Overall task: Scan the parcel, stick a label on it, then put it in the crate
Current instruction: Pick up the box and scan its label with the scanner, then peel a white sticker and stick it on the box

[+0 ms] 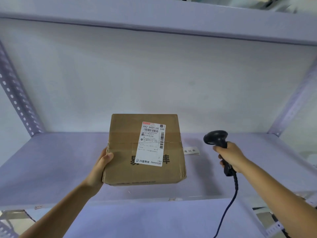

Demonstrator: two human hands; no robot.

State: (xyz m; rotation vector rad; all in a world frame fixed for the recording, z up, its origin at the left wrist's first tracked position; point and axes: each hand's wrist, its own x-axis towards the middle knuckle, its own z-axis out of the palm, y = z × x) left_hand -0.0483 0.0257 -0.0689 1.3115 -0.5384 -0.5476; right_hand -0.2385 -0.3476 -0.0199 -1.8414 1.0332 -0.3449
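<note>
A brown cardboard parcel (123, 152) is held over the shelf, its top face tilted toward me. A white shipping label (151, 143) with barcodes is stuck on that face. My left hand (100, 166) grips the parcel's left side, thumb on top. My right hand (230, 157) holds a black handheld scanner (216, 137) to the right of the parcel, its head turned toward the label. The scanner's coiled cable (230, 200) hangs down from the handle. No crate is in view.
A pale lilac metal shelf (60, 169) lies under the parcel, with perforated uprights at left (15, 100) and right (291, 103) and another shelf above. A small white paper tag (191, 150) lies on the shelf behind the parcel's right edge.
</note>
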